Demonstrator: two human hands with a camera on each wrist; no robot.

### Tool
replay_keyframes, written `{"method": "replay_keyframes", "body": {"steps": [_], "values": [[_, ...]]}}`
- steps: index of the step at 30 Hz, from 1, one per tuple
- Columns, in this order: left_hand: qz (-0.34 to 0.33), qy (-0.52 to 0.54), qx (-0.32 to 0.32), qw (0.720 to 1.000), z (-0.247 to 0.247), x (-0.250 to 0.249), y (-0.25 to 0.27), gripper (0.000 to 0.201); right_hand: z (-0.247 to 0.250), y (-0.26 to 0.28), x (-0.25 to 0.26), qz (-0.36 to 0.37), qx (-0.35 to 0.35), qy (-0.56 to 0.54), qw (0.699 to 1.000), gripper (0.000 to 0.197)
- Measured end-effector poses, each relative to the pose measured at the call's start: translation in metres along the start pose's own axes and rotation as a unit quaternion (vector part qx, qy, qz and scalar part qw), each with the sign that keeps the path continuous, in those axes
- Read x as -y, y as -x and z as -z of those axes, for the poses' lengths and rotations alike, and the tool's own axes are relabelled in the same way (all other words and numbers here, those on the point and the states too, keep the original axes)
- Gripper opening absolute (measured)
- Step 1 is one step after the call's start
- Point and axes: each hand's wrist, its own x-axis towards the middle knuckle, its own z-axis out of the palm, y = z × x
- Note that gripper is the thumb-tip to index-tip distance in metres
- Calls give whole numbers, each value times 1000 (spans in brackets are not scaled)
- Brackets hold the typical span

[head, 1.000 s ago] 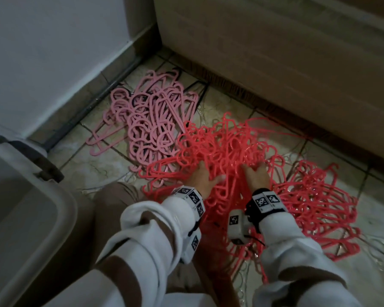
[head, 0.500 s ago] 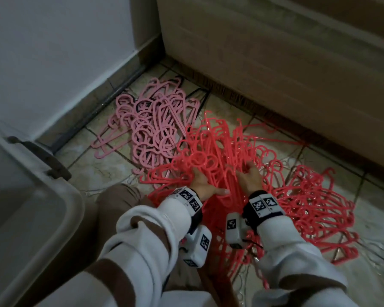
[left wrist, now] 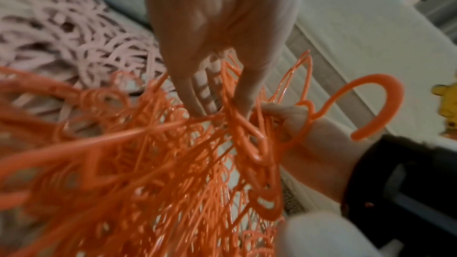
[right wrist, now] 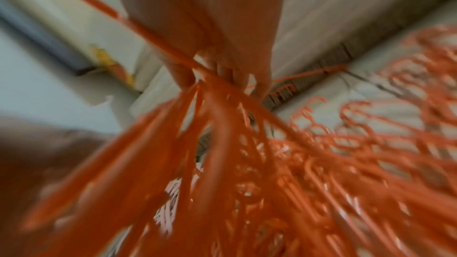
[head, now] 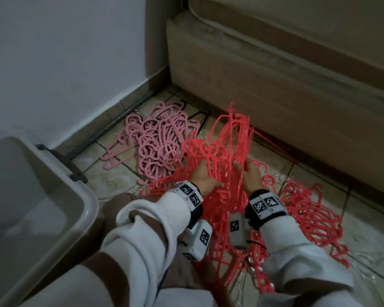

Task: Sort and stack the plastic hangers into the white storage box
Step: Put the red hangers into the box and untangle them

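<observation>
A: Far left, head view?
B: white storage box [head: 84, 202], smooth plastic, rounded rim, dark latch handle [head: 62, 162] on its far edge. Sits on the tiled floor [head: 111, 178].

A: Next over?
B: pale pink hangers [head: 157, 149], thin moulded plastic with round hooks, lying flat in a loose heap on the tiles near the wall. None of them in the box as far as I can see.

A: Centre?
B: coral hanger bundle [head: 228, 151], glossy thin rods, hooks bunched at the left, tips poking upward, lifted and tilted off the floor. Both hands on it.

A: Left hand?
B: left hand [head: 203, 177] palm toward the bundle, fingers threaded in among the rods and curled round them; the left wrist view shows the fingers [left wrist: 195, 93] gripping strands. White sleeve with brown stripe, tag band on the wrist.

A: Right hand?
B: right hand [head: 251, 176] on the opposite side, thumb up, fingers closed round a clump of rods; right wrist view is blurred but shows rods running between the fingers [right wrist: 180, 73].

A: Right side?
B: more coral hangers [head: 308, 216] spread tangled on the tiles, beside a beige upholstered base [head: 275, 85].
</observation>
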Motion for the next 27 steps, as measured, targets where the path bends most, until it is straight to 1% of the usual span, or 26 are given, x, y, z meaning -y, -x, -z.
{"method": "replay_keyframes", "body": {"steps": [2, 4, 6, 8, 10, 12, 13, 16, 17, 19, 20, 23, 25, 27], "values": [[-12, -17, -9, 1000, 4, -8, 4, 77, 3, 3, 8, 25, -15, 78, 996, 26], [-20, -19, -8, 1000, 9, -15, 8, 82, 7, 4, 19, 20, -30, 159, 987, 29], [-29, -23, -1, 999, 12, -20, 13, 84, 10, 8, 30, 8, -33, 211, 977, 33], [-36, -34, 5, 999, 15, -23, 18, 88, 11, 15, 39, -11, -38, 233, 972, 36], [-42, -39, 8, 998, 20, -30, 27, 81, 12, 22, 47, -23, -53, 230, 972, 35], [-53, -34, 10, 998, 27, -37, 33, 71, 16, 27, 56, -19, -53, 220, 974, 35], [-58, -23, 11, 998, 30, -41, 37, 68, 18, 28, 61, -10, -42, 208, 977, 35], [-87, -1, 15, 996, 39, -55, 48, 67, 26, 31, 82, 53, -25, 160, 985, 34], [-94, 1, 18, 995, 43, -60, 51, 61, 27, 31, 89, 78, -27, 143, 986, 33], [-116, 0, 29, 993, 54, -72, 56, 40, 29, 35, 104, 126, -34, 89, 987, 32], [-131, 0, 37, 991, 60, -79, 59, 35, 31, 38, 112, 146, -35, 56, 987, 31], [-160, 11, 34, 986, 77, -100, 70, 37, 35, 47, 139, 189, -38, -5, 981, 27], [-183, 19, 26, 983, 88, -116, 81, 40, 37, 52, 158, 208, -46, -35, 976, 20], [-204, 23, 37, 978, 102, -130, 95, 40, 37, 53, 175, 228, -55, -54, 970, 17]]}}
